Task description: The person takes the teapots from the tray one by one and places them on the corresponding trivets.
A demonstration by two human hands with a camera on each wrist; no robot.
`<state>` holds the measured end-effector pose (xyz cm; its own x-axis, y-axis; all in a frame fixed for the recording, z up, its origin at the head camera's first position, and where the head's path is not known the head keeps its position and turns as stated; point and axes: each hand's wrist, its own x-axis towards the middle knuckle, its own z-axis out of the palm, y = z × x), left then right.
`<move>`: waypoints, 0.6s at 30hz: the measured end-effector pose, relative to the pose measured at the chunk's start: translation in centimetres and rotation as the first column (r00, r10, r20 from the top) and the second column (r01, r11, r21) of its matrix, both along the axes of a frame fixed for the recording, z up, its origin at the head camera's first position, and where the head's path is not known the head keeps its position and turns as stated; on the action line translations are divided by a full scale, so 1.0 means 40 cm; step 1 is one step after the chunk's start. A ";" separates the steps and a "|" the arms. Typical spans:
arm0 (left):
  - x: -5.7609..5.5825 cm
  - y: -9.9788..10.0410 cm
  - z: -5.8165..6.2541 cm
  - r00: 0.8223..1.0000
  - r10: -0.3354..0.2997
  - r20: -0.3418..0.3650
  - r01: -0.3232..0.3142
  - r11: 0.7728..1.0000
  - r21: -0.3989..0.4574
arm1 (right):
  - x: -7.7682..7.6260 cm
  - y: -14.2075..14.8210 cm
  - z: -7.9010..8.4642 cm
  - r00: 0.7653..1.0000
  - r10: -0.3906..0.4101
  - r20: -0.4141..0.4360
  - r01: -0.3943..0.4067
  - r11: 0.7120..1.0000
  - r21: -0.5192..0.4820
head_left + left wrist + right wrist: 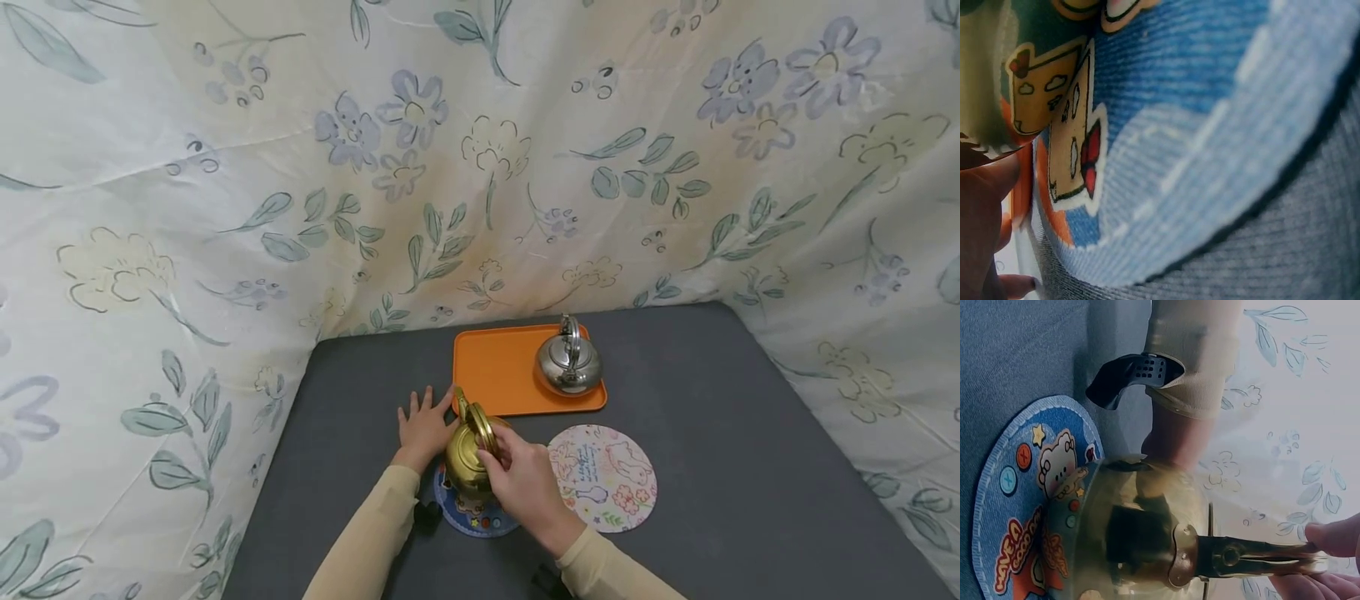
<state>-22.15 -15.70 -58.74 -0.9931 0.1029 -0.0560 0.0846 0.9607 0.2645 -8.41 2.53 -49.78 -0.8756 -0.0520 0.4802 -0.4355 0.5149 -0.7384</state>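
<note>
A gold teapot (463, 467) is at a round blue cartoon mat (491, 527); I cannot tell whether its base touches the mat. My right hand (528, 483) grips the teapot's upright handle (1260, 555) between thumb and fingers. On the left, my left hand (426, 432) has its fingers spread, close beside the teapot and near the left edge of the orange tray (491, 371). Whether that hand touches the teapot is unclear. In the left wrist view, part of the hand (985, 212) appears below the teapot's shiny side (979, 81).
A silver teapot (570, 365) stands on the tray's right part. Right of the blue mat lies a round pink-and-white patterned mat (603, 479). The dark grey table (720, 433) is bordered by a floral curtain (525, 167).
</note>
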 end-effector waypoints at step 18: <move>-0.003 0.000 0.002 1.000 -0.008 0.023 0.008 1.000 0.007 | -0.034 0.049 0.041 1.000 -0.011 -0.001 0.011 0.999 0.033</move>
<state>-22.27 -15.71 -58.65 -0.9908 0.1110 -0.0780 0.0858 0.9581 0.2734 -9.76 4.48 -48.13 -0.8758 -0.0582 0.4791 -0.4303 0.5438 -0.7205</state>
